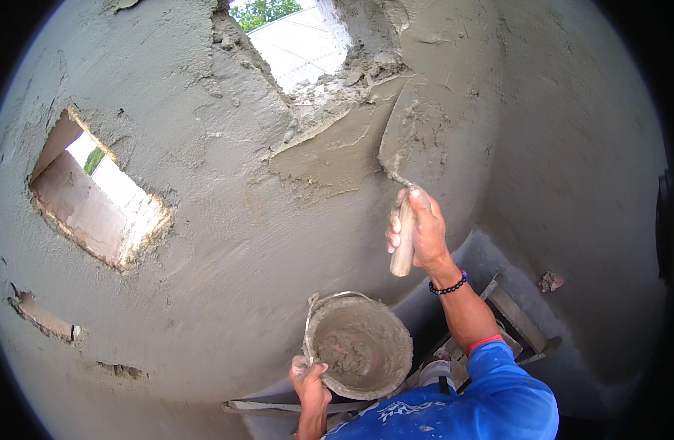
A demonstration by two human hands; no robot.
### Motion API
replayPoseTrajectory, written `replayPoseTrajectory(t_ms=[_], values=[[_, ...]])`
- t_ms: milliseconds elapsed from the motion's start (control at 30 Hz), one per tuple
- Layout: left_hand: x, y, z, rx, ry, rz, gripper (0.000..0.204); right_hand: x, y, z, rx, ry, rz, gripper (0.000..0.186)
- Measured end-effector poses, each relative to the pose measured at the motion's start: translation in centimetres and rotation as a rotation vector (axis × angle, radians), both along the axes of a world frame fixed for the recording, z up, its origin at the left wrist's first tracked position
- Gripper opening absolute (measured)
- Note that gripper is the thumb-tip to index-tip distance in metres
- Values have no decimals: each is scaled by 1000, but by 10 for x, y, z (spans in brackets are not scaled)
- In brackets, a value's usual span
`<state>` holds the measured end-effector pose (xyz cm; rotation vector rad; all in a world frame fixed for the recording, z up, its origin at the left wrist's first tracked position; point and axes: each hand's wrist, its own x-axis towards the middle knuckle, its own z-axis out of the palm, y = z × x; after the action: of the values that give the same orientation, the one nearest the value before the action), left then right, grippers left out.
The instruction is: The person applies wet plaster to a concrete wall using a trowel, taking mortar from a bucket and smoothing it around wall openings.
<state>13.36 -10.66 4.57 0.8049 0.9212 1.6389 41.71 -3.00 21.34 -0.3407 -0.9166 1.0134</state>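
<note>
My right hand is wrapped round the wooden handle of a trowel. The trowel's mortar-smeared blade lies against the plastered wall, just below and right of a rough opening. Beside the blade, a damp patch of fresh mortar spreads to the left under that opening. Down by my body, my left hand is closed on the rim and wire handle of a bucket. Some wet mortar sits in its bottom, and grey residue coats the inside.
The upper opening has a crumbly edge and shows a roof and leaves outside. A second rectangular hole cuts the wall at left, above a narrow slot. An adjoining wall rises at right. Below stands a wooden frame near my foot.
</note>
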Motion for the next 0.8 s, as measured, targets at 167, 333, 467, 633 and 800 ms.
replayPoseTrajectory(t_ms=[167,333,467,633,800], values=[[-1,-5,-11,-17,-48,-1,24,-97,-20,17,87,-278,10,33],[-7,-3,-21,-38,-7,-7,24,-114,-22,-2,139,-686,-189,30],[-4,-5,-23,-41,0,-39,24,-68,1,-39,313,-1118,-634,30],[-9,-2,-22,-34,-17,-5,23,43,11,-4,219,-1124,-891,30],[-14,1,-29,-66,16,-4,22,95,8,7,-35,-862,-757,31]])
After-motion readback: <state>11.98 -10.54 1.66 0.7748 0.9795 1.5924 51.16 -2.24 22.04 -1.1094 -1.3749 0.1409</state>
